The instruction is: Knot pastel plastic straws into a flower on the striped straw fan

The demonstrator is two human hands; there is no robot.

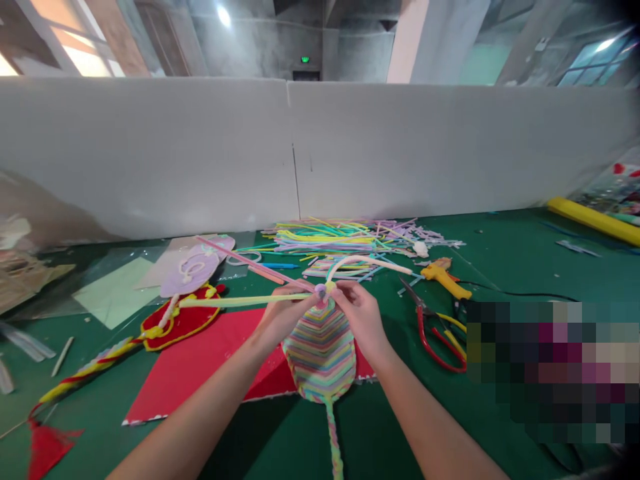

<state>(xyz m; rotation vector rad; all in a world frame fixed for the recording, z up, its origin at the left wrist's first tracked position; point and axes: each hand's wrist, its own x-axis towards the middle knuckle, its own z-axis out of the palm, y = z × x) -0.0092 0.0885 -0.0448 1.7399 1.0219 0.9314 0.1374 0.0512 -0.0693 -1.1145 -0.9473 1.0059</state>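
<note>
A leaf-shaped fan of striped pastel pipe cleaners (pixel 323 353) hangs between my forearms, its twisted handle (pixel 333 433) pointing toward me. My left hand (pixel 287 307) pinches the fan's top end on the left, where pink pipe cleaners (pixel 250 261) and a pale yellow pipe cleaner (pixel 240 302) stick out to the left. From the right, my right hand (pixel 357 307) grips the same top end, beside a small purple and yellow curl (pixel 323 291). A white pipe cleaner (pixel 367 261) arches from there to the right. The fingertips partly cover the join.
Loose pipe cleaners (pixel 325 237) lie in a heap near the white partition (pixel 200 153). On the right are red-handled pliers (pixel 425 333) and a yellow glue gun (pixel 447 279). Red sheets (pixel 200 360) and a red-and-yellow fan (pixel 185 317) lie at left.
</note>
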